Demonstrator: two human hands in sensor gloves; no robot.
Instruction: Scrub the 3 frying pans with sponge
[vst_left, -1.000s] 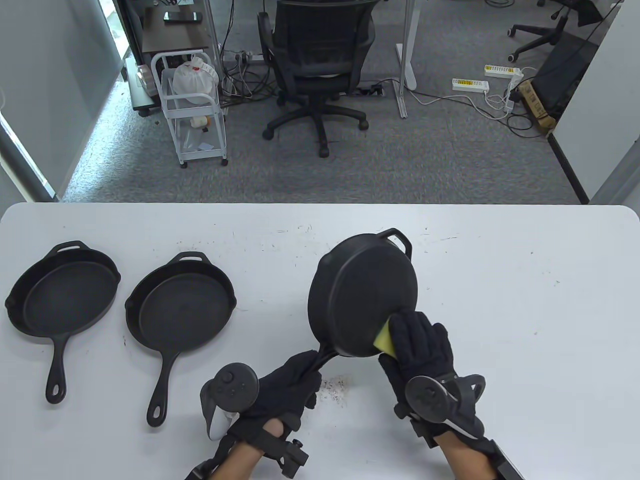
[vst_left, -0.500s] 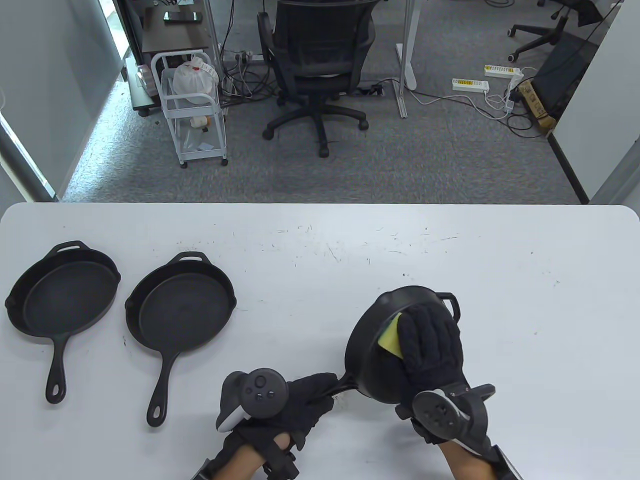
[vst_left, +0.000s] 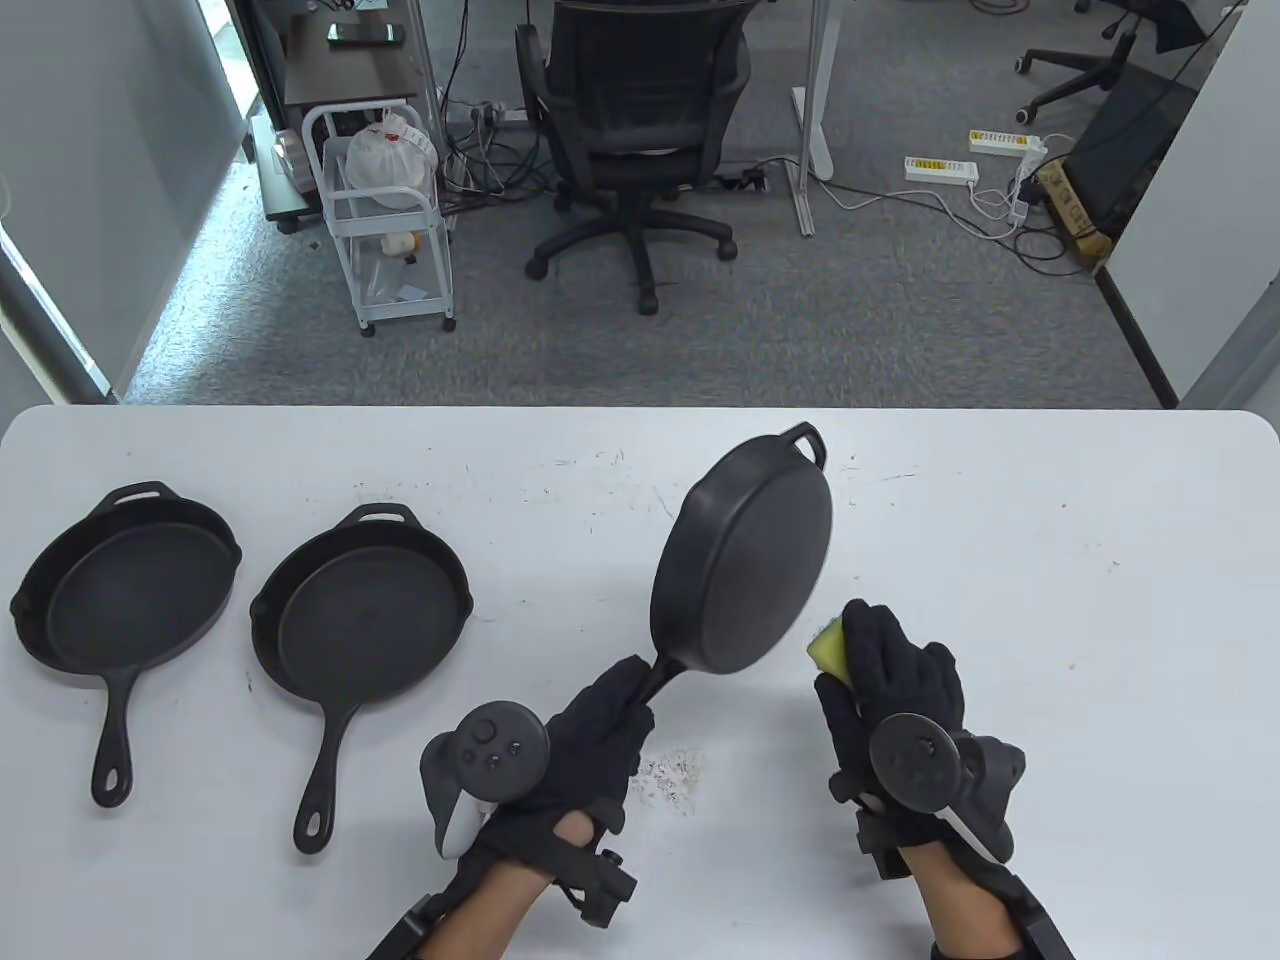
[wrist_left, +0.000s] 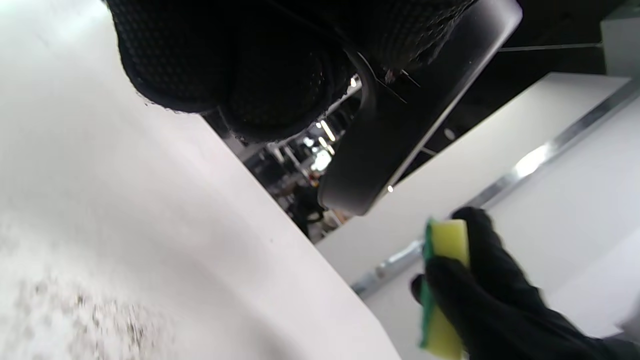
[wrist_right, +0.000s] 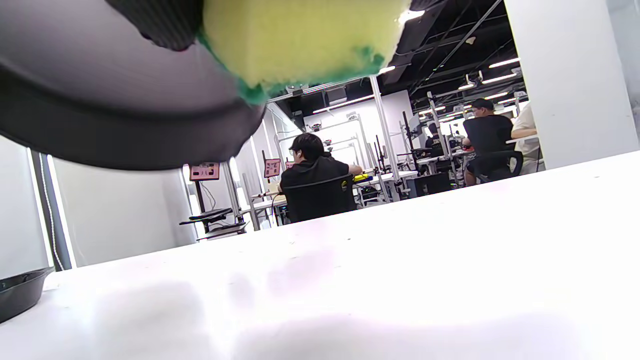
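Observation:
My left hand (vst_left: 590, 745) grips the handle of a black cast-iron frying pan (vst_left: 745, 560) and holds it tilted above the table, underside toward the camera. Just right of the pan's lower rim, my right hand (vst_left: 885, 675) holds a yellow-and-green sponge (vst_left: 830, 650), which stands slightly apart from the pan. The left wrist view shows the sponge (wrist_left: 442, 285) held in black gloved fingers, with the pan (wrist_left: 400, 125) above it. In the right wrist view the sponge (wrist_right: 300, 40) sits at the top edge beside the pan's rim (wrist_right: 125, 135). Two more pans (vst_left: 125, 600) (vst_left: 360, 625) lie upright on the left.
A patch of dark crumbs (vst_left: 670, 775) lies on the white table (vst_left: 1050, 600) between my hands. Beyond the far edge stand an office chair (vst_left: 635, 130) and a white cart (vst_left: 385, 215) on the carpet. People sit at desks in the right wrist view's background.
The pan has swung up and away from near the table front, tilted with its underside showing. My right hand has come off the pan with the sponge and now sits beside its rim.

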